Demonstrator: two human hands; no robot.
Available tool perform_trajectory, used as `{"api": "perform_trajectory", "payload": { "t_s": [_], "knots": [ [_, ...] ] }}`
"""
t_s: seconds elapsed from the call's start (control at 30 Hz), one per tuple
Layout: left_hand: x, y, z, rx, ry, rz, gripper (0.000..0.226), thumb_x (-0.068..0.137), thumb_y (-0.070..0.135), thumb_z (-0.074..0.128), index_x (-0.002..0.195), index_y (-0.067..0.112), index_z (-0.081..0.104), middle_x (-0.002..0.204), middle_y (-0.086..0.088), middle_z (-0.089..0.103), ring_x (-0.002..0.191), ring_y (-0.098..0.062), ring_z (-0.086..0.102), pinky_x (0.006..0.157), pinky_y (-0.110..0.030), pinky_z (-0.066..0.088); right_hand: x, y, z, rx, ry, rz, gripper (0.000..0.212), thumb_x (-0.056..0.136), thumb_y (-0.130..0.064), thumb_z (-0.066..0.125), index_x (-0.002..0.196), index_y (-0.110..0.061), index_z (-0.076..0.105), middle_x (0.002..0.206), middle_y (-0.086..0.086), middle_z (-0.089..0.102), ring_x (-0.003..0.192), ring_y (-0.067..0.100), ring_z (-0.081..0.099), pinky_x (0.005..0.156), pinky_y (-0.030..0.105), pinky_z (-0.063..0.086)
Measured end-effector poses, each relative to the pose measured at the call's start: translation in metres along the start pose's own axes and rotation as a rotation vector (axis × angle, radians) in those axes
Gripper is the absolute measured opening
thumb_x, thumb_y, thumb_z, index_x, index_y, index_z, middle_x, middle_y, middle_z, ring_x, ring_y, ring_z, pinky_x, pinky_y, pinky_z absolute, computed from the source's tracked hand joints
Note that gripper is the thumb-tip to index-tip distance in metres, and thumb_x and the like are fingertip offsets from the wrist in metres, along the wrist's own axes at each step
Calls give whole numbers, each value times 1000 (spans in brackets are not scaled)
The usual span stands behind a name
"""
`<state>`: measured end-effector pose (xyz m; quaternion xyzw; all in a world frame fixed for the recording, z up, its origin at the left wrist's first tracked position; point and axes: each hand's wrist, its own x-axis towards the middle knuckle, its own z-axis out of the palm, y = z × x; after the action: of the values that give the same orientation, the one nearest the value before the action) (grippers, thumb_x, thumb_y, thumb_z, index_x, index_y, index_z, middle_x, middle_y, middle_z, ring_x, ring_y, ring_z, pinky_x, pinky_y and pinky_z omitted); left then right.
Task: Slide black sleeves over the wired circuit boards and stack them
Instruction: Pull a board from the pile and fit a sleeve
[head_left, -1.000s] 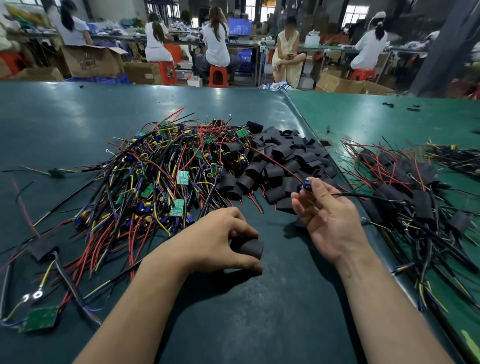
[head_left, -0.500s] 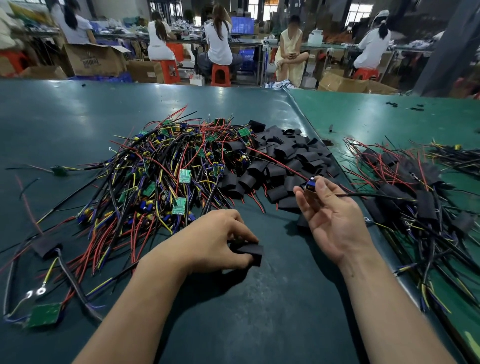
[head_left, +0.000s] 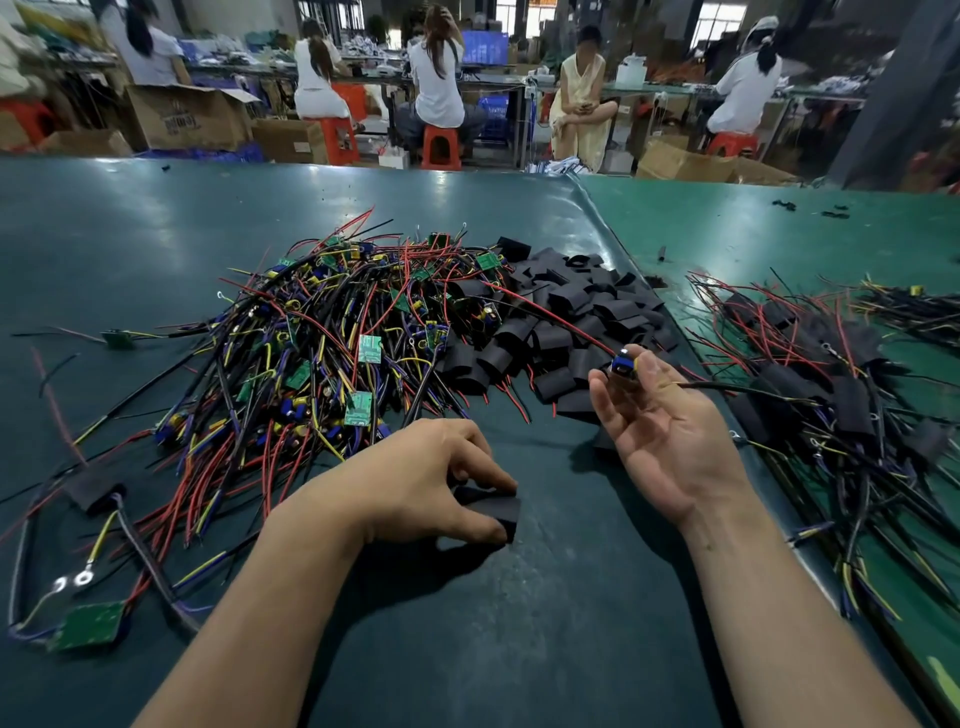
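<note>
Green bench mat (head_left: 156, 234), workshop behind with five people on stools or seated. Left hand (head_left: 415, 483) palm down, fingers curled, pinching one black sleeve (head_left: 491, 512) against the mat. Right hand (head_left: 660, 431) palm up, raised, thumb and fingertips gripping one wired circuit board (head_left: 625, 362) at its blue component; its red lead runs back over the sleeve pile (head_left: 561, 317), its black lead off right. Unsleeved board heap (head_left: 332, 353) centre-left, too tangled to count. Finished sleeved stack (head_left: 821, 374) at right on the adjoining mat. One loose board (head_left: 88, 626) lies near left. Cardboard boxes (head_left: 187, 119) on the floor; contents not visible.
</note>
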<state>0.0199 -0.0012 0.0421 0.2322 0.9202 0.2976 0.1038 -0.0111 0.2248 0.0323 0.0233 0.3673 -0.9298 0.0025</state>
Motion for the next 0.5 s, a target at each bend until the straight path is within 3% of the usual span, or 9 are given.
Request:
{"api": "perform_trajectory", "payload": {
  "t_s": [0.13,0.23,0.3,0.33,0.43,0.5],
  "knots": [
    [1,-1,-2,-48,-23,-14,41,66,44,88,104,33,76,97,15,58,87,0,56,80,-19,47,2,0,-2,5,1,6,23,82,-17,62,99,-3,65,88,13,65,81,25,72,71,28,59],
    [1,-3,-3,-48,-32,-46,39,68,38,87,104,31,73,87,15,64,78,3,58,70,-14,48,2,0,-3,6,-9,14,22,83,-17,62,98,-3,67,88,13,67,82,25,72,71,28,59],
    [2,-2,-3,-16,-20,-46,32,73,37,84,103,30,74,83,10,68,73,-2,61,71,-24,52,2,0,-3,5,-12,16,21,83,-17,62,98,-3,68,87,12,68,82,24,71,72,28,59],
    [2,-2,-2,11,-7,-36,31,75,36,82,104,31,74,86,8,68,75,-4,60,74,-27,52,2,0,-3,4,-13,15,21,82,-17,62,97,-3,68,86,12,69,81,24,71,71,28,59],
    [2,-1,0,82,29,-5,52,76,37,80,125,38,64,100,8,61,86,-3,55,82,-18,45,3,1,-2,9,-15,12,20,82,-17,62,95,-4,68,82,10,69,78,23,71,69,28,59],
    [2,-1,0,89,49,17,49,76,36,80,122,36,66,103,7,60,88,-5,54,82,-18,44,3,1,-2,22,-17,14,18,81,-16,62,92,-4,70,82,9,70,77,23,72,69,28,59]
  ]
}}
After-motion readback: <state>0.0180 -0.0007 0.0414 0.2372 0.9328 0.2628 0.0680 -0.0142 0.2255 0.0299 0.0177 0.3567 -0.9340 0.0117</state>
